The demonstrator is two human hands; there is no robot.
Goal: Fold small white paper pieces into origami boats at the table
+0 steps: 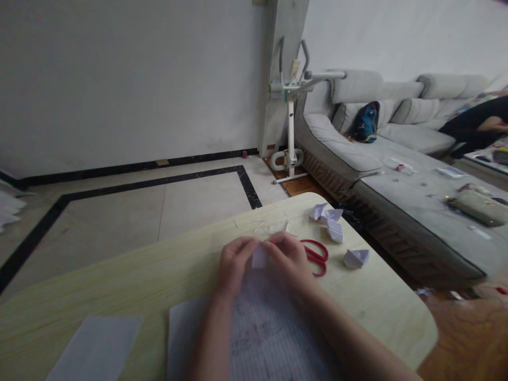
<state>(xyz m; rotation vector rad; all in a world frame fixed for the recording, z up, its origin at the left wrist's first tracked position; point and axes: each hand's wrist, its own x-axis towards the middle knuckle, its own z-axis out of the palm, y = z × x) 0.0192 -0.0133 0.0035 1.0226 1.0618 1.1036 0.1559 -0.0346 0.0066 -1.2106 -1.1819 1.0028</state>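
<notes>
Pale wood-grained table bears red loop-handled scissors | left of scissors: small white paper square | behind scissors: folded white paper cluster | right: single folded white paper piece | nearer, far left: flat white paper sheet

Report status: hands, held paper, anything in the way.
Left hand, right hand: fingers at small white paper. Red-handled scissors beside right hand. Nothing seen blocking.

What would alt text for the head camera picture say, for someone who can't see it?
A person's left hand and right hand pinch a small white paper above a lined sheet on a pale table. Red-handled scissors and folded paper pieces lie to the right, a plain sheet to the left; a grey sofa stands beyond.
</notes>
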